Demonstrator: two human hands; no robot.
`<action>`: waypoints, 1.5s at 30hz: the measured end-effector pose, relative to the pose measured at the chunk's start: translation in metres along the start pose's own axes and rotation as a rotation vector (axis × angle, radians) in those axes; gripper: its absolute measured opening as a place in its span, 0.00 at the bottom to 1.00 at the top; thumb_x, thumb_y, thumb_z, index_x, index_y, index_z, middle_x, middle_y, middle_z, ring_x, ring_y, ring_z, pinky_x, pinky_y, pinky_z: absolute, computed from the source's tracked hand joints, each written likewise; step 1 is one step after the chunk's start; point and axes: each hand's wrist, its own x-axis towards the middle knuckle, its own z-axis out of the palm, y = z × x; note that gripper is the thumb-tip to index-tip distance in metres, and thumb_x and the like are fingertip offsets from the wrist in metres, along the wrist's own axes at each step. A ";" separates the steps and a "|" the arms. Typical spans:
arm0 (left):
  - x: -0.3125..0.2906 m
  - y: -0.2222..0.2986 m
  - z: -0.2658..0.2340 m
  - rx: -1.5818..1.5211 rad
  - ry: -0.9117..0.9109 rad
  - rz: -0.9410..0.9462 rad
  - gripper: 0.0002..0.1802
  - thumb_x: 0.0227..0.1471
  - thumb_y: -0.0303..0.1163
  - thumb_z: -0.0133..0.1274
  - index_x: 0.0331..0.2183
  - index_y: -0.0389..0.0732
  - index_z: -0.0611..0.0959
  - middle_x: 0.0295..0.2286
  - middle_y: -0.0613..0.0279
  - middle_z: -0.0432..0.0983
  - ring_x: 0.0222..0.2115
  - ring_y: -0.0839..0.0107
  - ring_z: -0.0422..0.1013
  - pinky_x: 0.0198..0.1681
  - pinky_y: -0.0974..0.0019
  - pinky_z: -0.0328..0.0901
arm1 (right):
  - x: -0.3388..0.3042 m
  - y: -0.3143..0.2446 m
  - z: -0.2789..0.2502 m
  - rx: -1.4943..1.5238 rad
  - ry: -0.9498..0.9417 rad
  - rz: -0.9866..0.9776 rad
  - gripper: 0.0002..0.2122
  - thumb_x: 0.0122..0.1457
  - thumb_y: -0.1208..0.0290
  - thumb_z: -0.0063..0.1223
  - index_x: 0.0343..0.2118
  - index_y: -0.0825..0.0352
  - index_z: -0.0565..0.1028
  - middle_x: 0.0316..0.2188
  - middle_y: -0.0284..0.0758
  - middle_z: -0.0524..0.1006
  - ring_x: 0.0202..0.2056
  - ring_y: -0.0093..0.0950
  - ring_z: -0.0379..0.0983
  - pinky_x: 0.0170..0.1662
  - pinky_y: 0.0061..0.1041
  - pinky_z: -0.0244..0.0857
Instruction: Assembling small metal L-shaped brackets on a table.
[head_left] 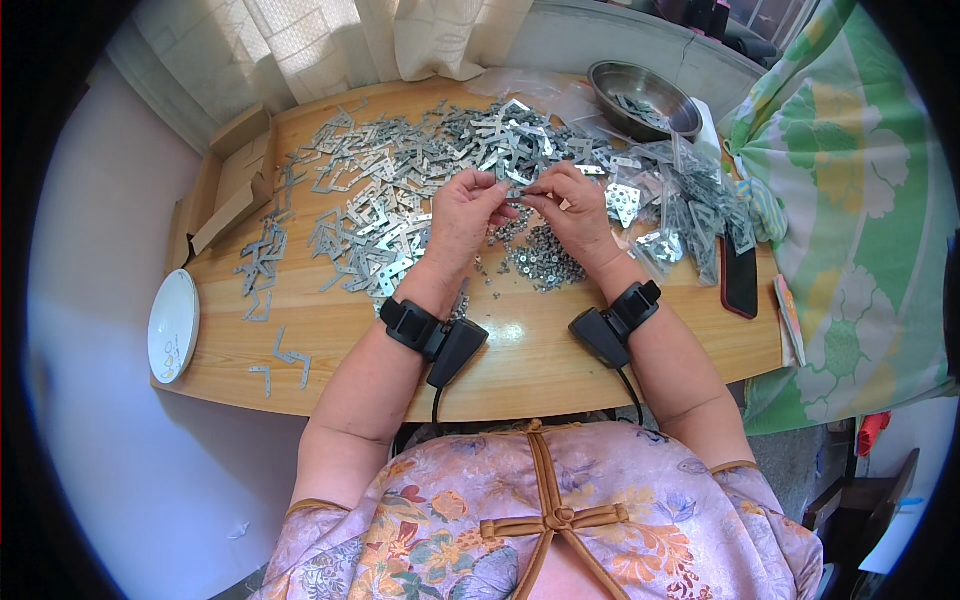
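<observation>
Over the middle of the table my left hand [466, 215] and my right hand [573, 208] meet, fingers pinched together. Between their fingertips is a small grey metal bracket [516, 193], partly hidden by the fingers. Just below the hands lies a heap of small metal fasteners [545, 260], too small to tell apart. A wide pile of flat L-shaped metal brackets [365, 165] spreads behind and to the left of my hands. Clear plastic bags of brackets [700, 195] lie to the right of my right hand.
A steel bowl [604, 82] with some brackets inside stands at the back right. The phone [739, 278] lies near the right edge. On the left are a cardboard box [232, 182], a white dish [173, 322] and a few loose brackets [292, 356]. A green patterned cloth [830, 230] hangs at right.
</observation>
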 end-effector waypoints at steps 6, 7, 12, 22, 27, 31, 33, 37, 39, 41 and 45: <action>0.000 0.000 0.002 0.002 -0.005 0.018 0.06 0.49 0.29 0.51 0.30 0.37 0.73 0.23 0.63 0.74 0.22 0.76 0.72 0.23 0.78 0.64 | -0.001 0.004 0.000 -0.045 0.016 -0.028 0.07 0.40 0.77 0.60 0.22 0.68 0.73 0.22 0.33 0.70 0.22 0.25 0.68 0.25 0.20 0.62; 0.000 -0.001 0.001 0.007 -0.004 0.017 0.06 0.49 0.29 0.51 0.30 0.37 0.73 0.23 0.63 0.74 0.22 0.76 0.72 0.23 0.78 0.64 | -0.001 0.003 0.000 -0.040 0.017 -0.022 0.07 0.40 0.77 0.60 0.21 0.69 0.73 0.22 0.33 0.70 0.22 0.25 0.68 0.24 0.20 0.62; 0.000 0.000 0.001 0.004 -0.005 0.026 0.06 0.49 0.29 0.51 0.30 0.37 0.73 0.23 0.62 0.74 0.21 0.76 0.72 0.23 0.78 0.64 | 0.001 -0.004 0.000 0.056 0.023 0.047 0.08 0.40 0.76 0.61 0.21 0.69 0.72 0.21 0.33 0.69 0.21 0.24 0.67 0.24 0.19 0.61; -0.001 -0.001 0.002 0.008 0.008 0.025 0.06 0.49 0.29 0.51 0.30 0.37 0.73 0.23 0.62 0.75 0.22 0.76 0.72 0.24 0.78 0.65 | 0.002 -0.005 -0.006 -0.139 -0.024 -0.072 0.09 0.39 0.74 0.61 0.25 0.67 0.73 0.21 0.34 0.70 0.24 0.28 0.69 0.26 0.23 0.63; -0.002 0.002 0.004 0.035 0.039 -0.001 0.06 0.49 0.29 0.51 0.29 0.37 0.73 0.24 0.62 0.75 0.23 0.76 0.73 0.23 0.78 0.64 | 0.003 -0.001 -0.009 -0.140 -0.034 -0.121 0.09 0.40 0.75 0.59 0.27 0.67 0.74 0.22 0.35 0.71 0.25 0.30 0.69 0.28 0.24 0.64; -0.002 0.001 0.004 0.047 0.017 -0.002 0.06 0.49 0.29 0.50 0.29 0.37 0.73 0.24 0.62 0.75 0.23 0.75 0.73 0.22 0.78 0.63 | 0.001 0.006 -0.009 -0.209 -0.061 -0.178 0.08 0.40 0.76 0.58 0.26 0.66 0.75 0.24 0.35 0.73 0.27 0.31 0.70 0.29 0.25 0.64; -0.002 0.001 0.003 0.044 0.021 -0.001 0.06 0.49 0.29 0.50 0.29 0.37 0.73 0.24 0.62 0.74 0.23 0.75 0.73 0.22 0.78 0.63 | 0.001 0.003 -0.008 -0.240 -0.061 -0.159 0.07 0.40 0.76 0.58 0.26 0.66 0.75 0.24 0.35 0.73 0.27 0.31 0.70 0.30 0.25 0.65; -0.002 0.001 0.004 0.036 0.055 -0.012 0.05 0.49 0.29 0.51 0.29 0.38 0.73 0.23 0.63 0.74 0.23 0.75 0.73 0.22 0.78 0.63 | 0.003 -0.003 -0.008 -0.203 -0.001 -0.163 0.06 0.40 0.75 0.59 0.23 0.66 0.74 0.24 0.34 0.73 0.27 0.31 0.71 0.29 0.24 0.65; -0.001 0.001 0.004 0.048 0.049 -0.014 0.05 0.49 0.28 0.51 0.29 0.38 0.73 0.23 0.63 0.74 0.23 0.75 0.73 0.22 0.78 0.63 | 0.003 -0.002 -0.009 -0.212 -0.002 -0.186 0.06 0.40 0.74 0.59 0.23 0.66 0.74 0.24 0.34 0.72 0.27 0.31 0.71 0.29 0.24 0.65; -0.001 0.000 0.004 0.061 0.044 -0.016 0.05 0.49 0.28 0.51 0.29 0.38 0.73 0.23 0.63 0.74 0.23 0.75 0.73 0.22 0.78 0.63 | 0.004 -0.001 -0.009 -0.260 -0.015 -0.193 0.06 0.41 0.74 0.59 0.23 0.65 0.74 0.24 0.33 0.72 0.27 0.30 0.71 0.28 0.24 0.65; -0.002 0.000 0.003 0.039 0.051 -0.011 0.05 0.49 0.28 0.51 0.29 0.38 0.73 0.23 0.63 0.74 0.23 0.75 0.73 0.22 0.78 0.63 | 0.003 -0.005 -0.009 -0.280 0.000 -0.160 0.05 0.41 0.74 0.58 0.22 0.64 0.74 0.24 0.33 0.72 0.27 0.29 0.71 0.28 0.24 0.65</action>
